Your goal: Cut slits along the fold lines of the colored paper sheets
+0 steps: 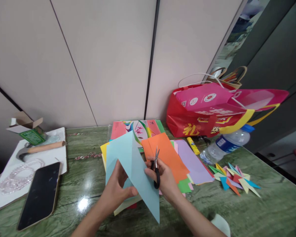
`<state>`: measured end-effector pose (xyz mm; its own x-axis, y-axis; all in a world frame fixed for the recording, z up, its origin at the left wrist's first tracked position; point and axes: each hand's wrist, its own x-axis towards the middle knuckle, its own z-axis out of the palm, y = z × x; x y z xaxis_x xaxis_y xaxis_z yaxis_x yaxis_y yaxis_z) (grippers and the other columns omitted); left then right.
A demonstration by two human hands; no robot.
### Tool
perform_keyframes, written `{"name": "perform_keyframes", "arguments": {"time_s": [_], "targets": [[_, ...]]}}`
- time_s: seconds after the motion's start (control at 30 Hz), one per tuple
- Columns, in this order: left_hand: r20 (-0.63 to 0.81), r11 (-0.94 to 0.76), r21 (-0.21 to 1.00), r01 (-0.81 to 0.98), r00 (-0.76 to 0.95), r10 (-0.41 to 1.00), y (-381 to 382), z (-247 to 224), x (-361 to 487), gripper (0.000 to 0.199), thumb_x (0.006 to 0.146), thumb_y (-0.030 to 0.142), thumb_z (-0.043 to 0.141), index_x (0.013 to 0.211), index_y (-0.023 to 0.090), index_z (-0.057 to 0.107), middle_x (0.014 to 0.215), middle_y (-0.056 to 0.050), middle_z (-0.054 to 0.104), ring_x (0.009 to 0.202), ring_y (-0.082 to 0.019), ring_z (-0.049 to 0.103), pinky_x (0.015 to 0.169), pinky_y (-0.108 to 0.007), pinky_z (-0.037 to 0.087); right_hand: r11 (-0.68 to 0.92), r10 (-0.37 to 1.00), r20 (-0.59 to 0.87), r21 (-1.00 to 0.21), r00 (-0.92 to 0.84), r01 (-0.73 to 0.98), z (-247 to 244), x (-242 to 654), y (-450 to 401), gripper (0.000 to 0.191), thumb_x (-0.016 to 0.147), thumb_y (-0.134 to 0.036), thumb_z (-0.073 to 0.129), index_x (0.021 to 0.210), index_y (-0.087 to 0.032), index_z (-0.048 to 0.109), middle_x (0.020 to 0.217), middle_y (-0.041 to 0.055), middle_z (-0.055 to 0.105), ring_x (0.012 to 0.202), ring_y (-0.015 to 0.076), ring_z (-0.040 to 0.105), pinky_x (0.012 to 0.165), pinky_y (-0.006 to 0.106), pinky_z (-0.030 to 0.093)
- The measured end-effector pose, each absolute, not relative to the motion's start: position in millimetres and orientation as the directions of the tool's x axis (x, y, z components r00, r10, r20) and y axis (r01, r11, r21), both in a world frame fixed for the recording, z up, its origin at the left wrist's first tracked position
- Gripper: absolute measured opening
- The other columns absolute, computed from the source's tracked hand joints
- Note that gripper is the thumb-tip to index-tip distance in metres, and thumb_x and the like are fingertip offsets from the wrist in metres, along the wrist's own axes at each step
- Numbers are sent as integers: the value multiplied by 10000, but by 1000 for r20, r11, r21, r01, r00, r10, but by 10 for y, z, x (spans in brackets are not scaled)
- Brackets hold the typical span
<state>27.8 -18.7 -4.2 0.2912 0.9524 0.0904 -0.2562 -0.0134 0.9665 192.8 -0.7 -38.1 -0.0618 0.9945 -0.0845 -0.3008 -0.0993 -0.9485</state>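
Your right hand (166, 179) is closed around the black handles of the scissors (157, 174), whose narrow blades point toward the top of the frame, slightly parted. Its fingertips lie close to the right edge of the light blue sheet (140, 174); you cannot tell from here whether they also pinch it. Your left hand (113, 189) is loosely curved, thumb apart from the fingers, against the lower left part of that sheet; how firmly it grips is unclear. The sheet sits at the lower centre, folded on a slant, its loose point hanging toward the bottom of the frame.

To handle it well, line up the edges before you press the fold, and run a fingertip along the crease from one end to the other. Turn the blades away from the paper and your left fingers while you do this; better still, lay the scissors down so both hands are free to steady it.

Just right of the sheet lie orange paper (166, 154) and purple paper (192, 164), with a glue stick (193, 145) beyond. Farther right on the tabletop (85, 177) are a bottle (225, 144) and pointed paper shapes (236, 179). A phone (40, 197) lies at the lower left.
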Motion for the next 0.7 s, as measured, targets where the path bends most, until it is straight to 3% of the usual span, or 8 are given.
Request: {"name": "perform_keyframes", "arguments": {"time_s": [0.13, 0.47, 0.6, 0.7], "targets": [[70, 18, 972, -233, 362, 929, -225, -82, 254, 704, 577, 423, 750, 1198, 274, 454, 1226, -101, 553, 1125, -307, 495, 883, -377, 425, -129, 985, -88, -946, -145, -297, -360, 1906, -40, 455, 599, -351, 775, 972, -183, 577, 923, 71, 676, 855, 227, 626, 758, 344, 484], [89, -14, 972, -234, 310, 947, -204, -134, 250, 994, 536, 446, 768, 1358, 294, 230, 1315, -127, 454, 1190, -324, 432, 944, -412, 366, -138, 970, -63, -938, -236, -319, -314, 1860, -86, 432, 591, -302, 787, 954, -192, 580, 930, 70, 693, 971, 242, 607, 844, 361, 451], [71, -43, 989, -145, 196, 978, -188, -154, 230, 1205, 467, 484, 784, 1409, 308, 53, 1420, -145, 302, 1255, -336, 332, 963, -430, 334, -126, 980, -67, -937, -187, -325, -362, 1871, -64, 445, 567, -278, 796, 952, -189, 593, 897, 53, 676, 877, 215, 615, 778, 329, 468], [60, -49, 994, -95, 114, 992, -154, -166, 215, 1302, 409, 479, 808, 1411, 310, -6, 1440, -147, 253, 1229, -316, 346, 929, -404, 360, -113, 993, -98, -943, -63, -314, -405, 1918, -7, 436, 543, -279, 804, 925, -185, 617, 782, 9, 643, 740, 164, 588, 664, 263, 459]]}}
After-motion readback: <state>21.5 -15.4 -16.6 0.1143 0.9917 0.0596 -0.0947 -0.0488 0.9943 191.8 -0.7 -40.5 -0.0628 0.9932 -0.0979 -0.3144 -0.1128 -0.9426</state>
